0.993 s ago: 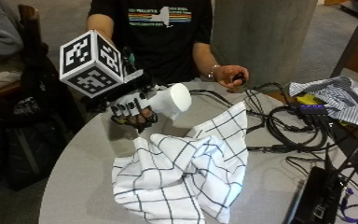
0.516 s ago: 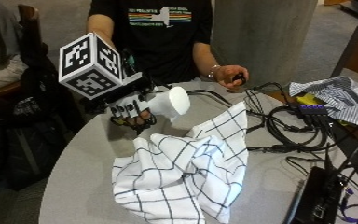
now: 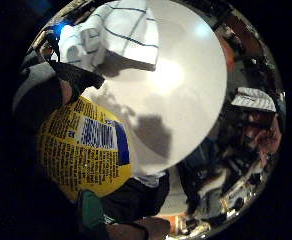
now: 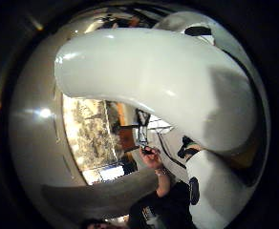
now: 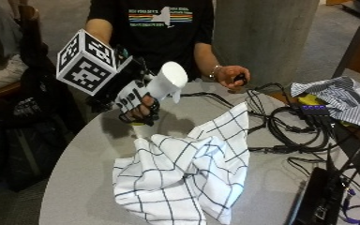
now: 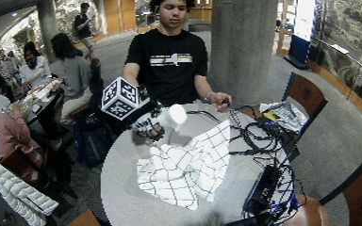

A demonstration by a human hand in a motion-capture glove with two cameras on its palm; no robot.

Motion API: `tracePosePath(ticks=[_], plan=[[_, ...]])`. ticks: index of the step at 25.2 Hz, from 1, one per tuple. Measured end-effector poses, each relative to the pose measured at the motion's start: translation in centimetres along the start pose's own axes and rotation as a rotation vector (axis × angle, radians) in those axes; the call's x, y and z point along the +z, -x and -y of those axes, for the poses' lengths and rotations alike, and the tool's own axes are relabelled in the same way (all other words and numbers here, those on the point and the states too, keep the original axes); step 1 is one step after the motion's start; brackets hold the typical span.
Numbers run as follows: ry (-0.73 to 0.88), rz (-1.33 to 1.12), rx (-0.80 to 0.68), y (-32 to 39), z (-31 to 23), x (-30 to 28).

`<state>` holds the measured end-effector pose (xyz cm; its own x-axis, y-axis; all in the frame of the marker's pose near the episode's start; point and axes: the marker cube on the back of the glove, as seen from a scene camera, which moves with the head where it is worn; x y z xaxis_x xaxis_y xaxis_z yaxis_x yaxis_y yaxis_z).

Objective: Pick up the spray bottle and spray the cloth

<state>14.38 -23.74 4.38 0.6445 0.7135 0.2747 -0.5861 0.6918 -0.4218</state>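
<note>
A: What did the spray bottle [image 5: 161, 86] look like, and where was it?

B: It had a white head and a yellow label with dense black print and a blue patch, which the little-finger palm view showed. It was off the desk [image 5: 80, 187], tilted, with its white head toward the checked cloth [image 5: 186, 178] and above the cloth's near edge.

A: And the grip?

B: The gloved right hand [image 5: 136, 101] had its fingers [image 5: 144, 108] curled round the bottle's body, so the grip was closed on the bottle. The bare left hand [image 5: 233, 76] rested at the desk's far edge, beyond the cloth, holding a small dark object.

A: How did the cloth lie?

B: The white cloth with dark grid lines was crumpled in the middle of the round grey desk, one corner peaked up toward the cables [image 5: 286, 126].

A: Open room around it?

B: Bare desk showed on the bottle's side of the cloth, out to the rounded rim. On the cloth's other side lay the tangle of black cables, a black box [image 5: 314, 199] near the rim and a striped cloth [image 5: 339, 96] farther back. A concrete pillar [image 5: 264, 37] stood behind the desk.
</note>
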Motion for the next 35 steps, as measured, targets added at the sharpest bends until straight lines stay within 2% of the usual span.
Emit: tracePosePath(ticks=[7, 13, 17, 23, 35], plan=[[-0.057, 0.379, -0.348, 3.8, -4.8, 2.6], [0.047, 0.583, -0.555, 8.5, -8.9, 9.2], [0.146, 0.620, -0.594, 10.5, -10.0, 13.9], [0.207, 0.595, -0.595, 11.7, -10.0, 19.2], [0.213, 0.557, -0.569, 10.5, -9.6, 21.6]])
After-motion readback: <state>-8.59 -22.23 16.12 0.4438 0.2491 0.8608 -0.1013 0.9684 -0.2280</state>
